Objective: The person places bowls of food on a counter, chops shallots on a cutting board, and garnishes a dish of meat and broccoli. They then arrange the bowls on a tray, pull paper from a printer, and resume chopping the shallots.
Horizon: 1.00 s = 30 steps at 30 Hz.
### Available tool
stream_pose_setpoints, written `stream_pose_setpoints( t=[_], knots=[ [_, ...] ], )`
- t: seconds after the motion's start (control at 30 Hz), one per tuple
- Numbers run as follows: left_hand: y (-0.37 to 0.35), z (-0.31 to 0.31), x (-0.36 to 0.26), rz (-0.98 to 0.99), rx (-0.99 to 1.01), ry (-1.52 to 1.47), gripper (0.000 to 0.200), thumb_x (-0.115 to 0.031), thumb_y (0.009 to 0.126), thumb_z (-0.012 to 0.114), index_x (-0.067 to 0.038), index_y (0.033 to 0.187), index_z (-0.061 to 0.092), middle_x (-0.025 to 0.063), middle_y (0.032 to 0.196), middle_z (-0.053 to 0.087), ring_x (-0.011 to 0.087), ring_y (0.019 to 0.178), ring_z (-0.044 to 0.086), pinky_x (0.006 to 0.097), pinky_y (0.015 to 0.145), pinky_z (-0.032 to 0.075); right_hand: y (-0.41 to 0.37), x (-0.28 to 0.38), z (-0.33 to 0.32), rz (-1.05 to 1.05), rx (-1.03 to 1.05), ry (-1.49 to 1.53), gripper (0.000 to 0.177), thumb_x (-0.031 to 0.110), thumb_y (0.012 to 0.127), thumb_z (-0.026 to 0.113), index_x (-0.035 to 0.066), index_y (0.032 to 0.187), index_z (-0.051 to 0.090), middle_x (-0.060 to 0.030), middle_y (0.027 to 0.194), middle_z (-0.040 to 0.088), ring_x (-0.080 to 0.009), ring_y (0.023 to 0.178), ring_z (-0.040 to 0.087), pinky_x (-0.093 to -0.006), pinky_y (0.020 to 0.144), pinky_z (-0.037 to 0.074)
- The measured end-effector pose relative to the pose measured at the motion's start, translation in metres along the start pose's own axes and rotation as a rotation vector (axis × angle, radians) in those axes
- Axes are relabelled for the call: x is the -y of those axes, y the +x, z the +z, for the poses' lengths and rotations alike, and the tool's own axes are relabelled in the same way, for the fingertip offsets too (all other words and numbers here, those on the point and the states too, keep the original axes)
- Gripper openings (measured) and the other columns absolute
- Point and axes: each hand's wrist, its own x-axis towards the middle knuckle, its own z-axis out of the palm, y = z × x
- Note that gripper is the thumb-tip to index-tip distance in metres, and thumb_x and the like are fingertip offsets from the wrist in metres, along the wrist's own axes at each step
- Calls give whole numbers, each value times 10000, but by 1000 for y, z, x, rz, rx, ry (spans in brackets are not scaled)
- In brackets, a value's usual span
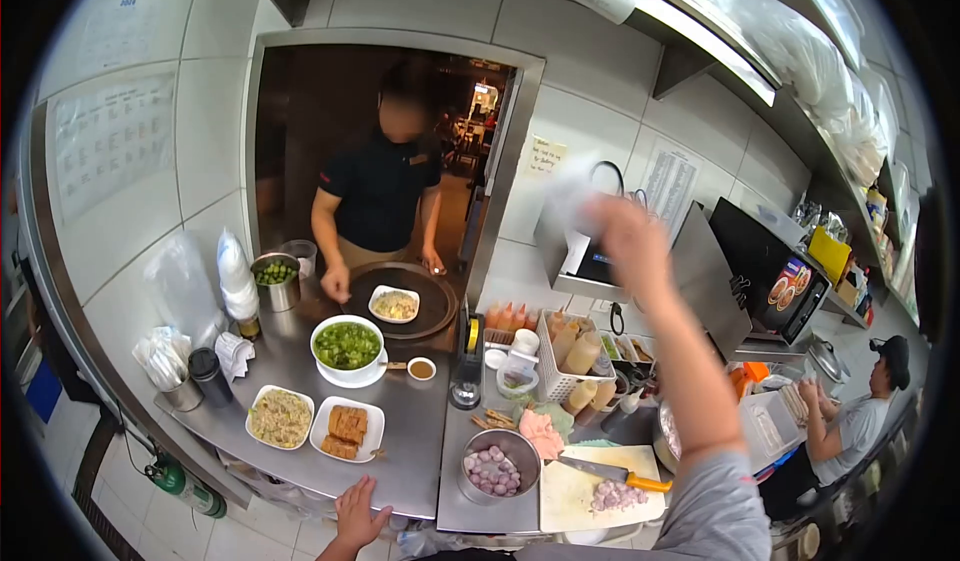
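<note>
At the edge of the grey steel desk (408,461), the left hand (361,514) is released, near a white square dish (322,439) with brown slices and a round white bowl (350,371) with chopped greens; the raised right hand (628,244) grasps a blurred white object (574,196).

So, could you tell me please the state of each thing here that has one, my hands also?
Left hand: open, at counter edge.
Right hand: raised, blurred, grip unclear.
Knife: lying on board.
Chopped onion: piled on board.
Whole small onions: inside uncovered pot.
Bowl of greens: filled, uncovered.
Fried pieces: cut, plated.
Rice beside them: plated, uncovered.
Round tray: holding one dish.
</note>
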Motion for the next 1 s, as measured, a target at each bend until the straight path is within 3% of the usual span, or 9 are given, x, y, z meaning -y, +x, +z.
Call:
stream_pose_setpoints(
  t=[0.13, 0.33, 0.47, 0.57, 0.6, 0.67, 0.73, 0.87, 1.0],
  knots=[
    [3, 6, -2, -23, -55, 14, 752, -437, 801, 717, -52, 1394, 463, 150, 1428, 497, 335, 1280, 462, 482, 1066, 285, 161, -76, -89, -34, -561, 349, 256, 35, 931, 584, 42, 1147, 721, -65, 1071, 722, -146, 959, 650, -268, 900, 478],
    [8, 6, -12, -139, -85, -18, 744, -413, 790, 732, -49, 1384, 471, 153, 1392, 527, 330, 1280, 469, 463, 1073, 294, 266, -146, -133, 274, -415, 826, 234, 70, 917, 648, 113, 1131, 733, -14, 1034, 698, -89, 859, 593, -248, 744, 433],
    [8, 4, -16, -185, -67, -38, 721, -408, 783, 741, -79, 1375, 490, 129, 1388, 534, 320, 1278, 472, 463, 1071, 296, 278, -144, -125, 222, -530, 836, 258, 146, 910, 684, 78, 1159, 693, -62, 1090, 669, -135, 907, 596, -299, 787, 454],
    [9, 4, -20, -203, -70, -47, 706, -412, 782, 740, -98, 1368, 501, 113, 1388, 537, 314, 1279, 472, 462, 1069, 298, 262, -140, -84, -23, -1276, 105, 493, 325, 842, 758, 23, 1150, 519, -181, 1124, 523, -284, 1071, 511, -414, 895, 426],
    [9, 5, -20, -204, -72, -50, 699, -415, 783, 738, -107, 1365, 505, 106, 1388, 538, 312, 1281, 471, 461, 1068, 299, 253, -139, -68, -63, -1196, -155, 431, 339, 854, 738, 28, 1085, 549, -170, 1090, 530, -301, 1079, 495, -393, 922, 410],
    [6, 6, -18, -192, -71, -26, 693, -417, 783, 738, -113, 1362, 507, 104, 1387, 538, 313, 1280, 471, 459, 1067, 300, 244, -112, -38, -181, -887, 93, 326, 367, 888, 700, 50, 927, 640, -116, 960, 622, -265, 985, 538, -389, 898, 420],
    [7, 7, -17, -183, -82, -8, 688, -418, 784, 738, -119, 1360, 510, 101, 1387, 539, 313, 1279, 471, 457, 1067, 301, 251, -82, -21, 29, -462, 595, 297, 347, 946, 644, 108, 1113, 702, -56, 1114, 669, -167, 1109, 532, -336, 935, 393],
    [13, 9, -19, -216, -74, -11, 687, -401, 770, 752, -133, 1356, 515, 98, 1374, 545, 315, 1272, 474, 456, 1060, 309, 269, -58, -29, 64, -341, 978, 251, 269, 1000, 576, 188, 1198, 707, 15, 1297, 608, -130, 1216, 475, -338, 985, 344],
    [11, 14, -13, -219, -83, 17, 682, -356, 763, 762, -129, 1356, 515, 108, 1356, 555, 327, 1262, 481, 475, 1047, 337, 154, -11, 22, 60, -148, 1448, 300, 191, 982, 597, 50, 1243, 644, -21, 1257, 619, -127, 1105, 517, -353, 976, 384]
  ],
)
